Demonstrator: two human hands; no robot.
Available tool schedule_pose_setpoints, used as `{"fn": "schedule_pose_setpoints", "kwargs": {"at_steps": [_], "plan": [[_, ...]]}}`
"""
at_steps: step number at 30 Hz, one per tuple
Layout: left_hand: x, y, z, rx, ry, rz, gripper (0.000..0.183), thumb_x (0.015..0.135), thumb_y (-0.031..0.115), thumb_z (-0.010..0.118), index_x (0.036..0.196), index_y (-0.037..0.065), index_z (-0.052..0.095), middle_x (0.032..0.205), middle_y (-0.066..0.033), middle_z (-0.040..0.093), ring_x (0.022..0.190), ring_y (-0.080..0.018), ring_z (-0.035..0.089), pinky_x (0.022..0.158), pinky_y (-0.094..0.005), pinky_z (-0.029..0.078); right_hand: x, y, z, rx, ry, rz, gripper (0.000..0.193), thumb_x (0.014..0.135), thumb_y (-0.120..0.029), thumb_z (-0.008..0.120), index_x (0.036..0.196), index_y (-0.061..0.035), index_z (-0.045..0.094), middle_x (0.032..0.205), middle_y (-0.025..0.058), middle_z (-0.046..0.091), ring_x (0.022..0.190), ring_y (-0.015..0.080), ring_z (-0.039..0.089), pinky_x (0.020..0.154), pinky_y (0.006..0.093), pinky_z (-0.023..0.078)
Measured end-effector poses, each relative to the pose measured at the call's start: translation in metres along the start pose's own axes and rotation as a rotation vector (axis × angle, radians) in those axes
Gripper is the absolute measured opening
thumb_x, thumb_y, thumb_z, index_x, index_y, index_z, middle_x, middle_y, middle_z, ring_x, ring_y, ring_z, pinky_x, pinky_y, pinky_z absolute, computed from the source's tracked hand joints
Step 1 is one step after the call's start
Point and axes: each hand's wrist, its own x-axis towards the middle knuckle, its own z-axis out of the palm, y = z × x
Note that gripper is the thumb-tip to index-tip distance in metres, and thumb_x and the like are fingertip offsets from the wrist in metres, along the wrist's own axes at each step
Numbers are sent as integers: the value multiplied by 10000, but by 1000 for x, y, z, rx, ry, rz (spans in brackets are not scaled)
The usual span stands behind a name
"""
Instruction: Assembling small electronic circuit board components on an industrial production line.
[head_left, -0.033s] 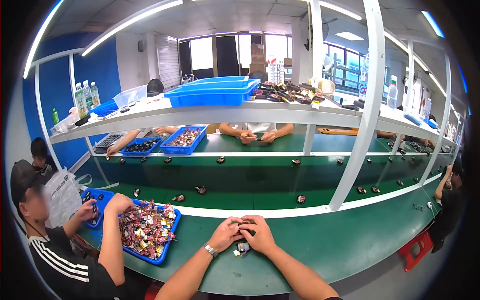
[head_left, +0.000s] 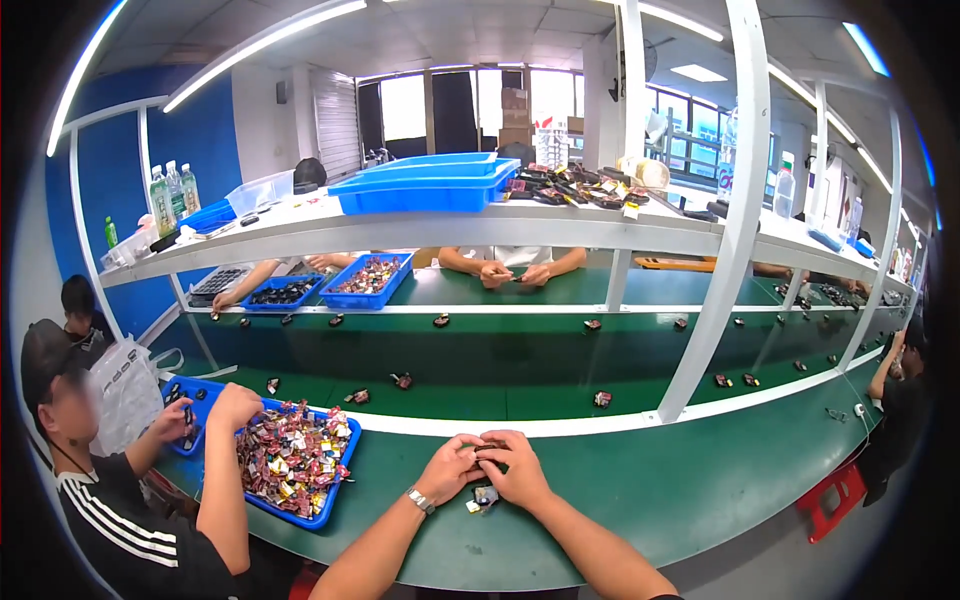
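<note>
Over the near green bench, my left hand [head_left: 450, 470] and my right hand [head_left: 518, 470] meet fingertip to fingertip. Both are closed around a small dark part [head_left: 487, 451], mostly hidden by the fingers. A small grey and black piece [head_left: 485, 495] with a pale yellow tab lies on the bench just below my hands. Left of my arms stands a blue tray [head_left: 352, 450] heaped with small red, white and yellow parts. The hand of a co-worker [head_left: 236, 405] on the left is at that tray's far edge.
Beyond a white rail [head_left: 400, 425], a dark green belt [head_left: 480, 360] carries several small assemblies. A white post [head_left: 715, 250] rises at right, and a shelf [head_left: 560, 235] with blue trays spans above. Co-workers sit left, right and opposite. A red stool [head_left: 835, 500] stands at lower right.
</note>
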Motion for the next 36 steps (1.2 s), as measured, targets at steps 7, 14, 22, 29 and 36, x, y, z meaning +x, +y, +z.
{"fn": "schedule_pose_setpoints", "kwargs": {"at_steps": [7,14,22,29,36], "plan": [[0,3,-2,-101,-89,41,216,963,90,539,1167,74,471,1309,-146,527,1190,-249,541,1008,-439,459,1,-12,-4,-53,73,-98,186,725,-39,714,905,-87,716,1138,72,612,1090,278,553,912,384,485],[2,0,-1,-137,-93,44,214,965,75,525,1170,72,467,1315,-147,522,1191,-252,540,1014,-450,457,0,-7,-2,-43,121,-58,190,717,-40,712,899,-96,718,1140,69,617,1073,275,558,902,380,487],[2,-2,6,-138,-18,111,226,962,60,523,1175,68,448,1286,-154,532,1149,-246,559,1008,-431,461,1,-4,2,40,48,-7,205,759,-53,690,963,-74,708,1257,97,567,1155,295,517,945,392,462],[0,0,11,-125,52,48,245,964,47,495,1203,52,438,1185,-134,569,1115,-228,570,994,-419,471,3,-8,5,-51,173,-56,194,763,-26,705,952,-67,689,1090,98,596,976,260,612,773,330,536],[1,2,12,-87,84,28,232,973,63,482,1201,53,445,1144,-114,579,1081,-213,579,986,-424,474,5,-5,5,-175,194,-94,177,735,-30,733,904,-72,697,958,82,608,854,237,625,711,331,542]]}}
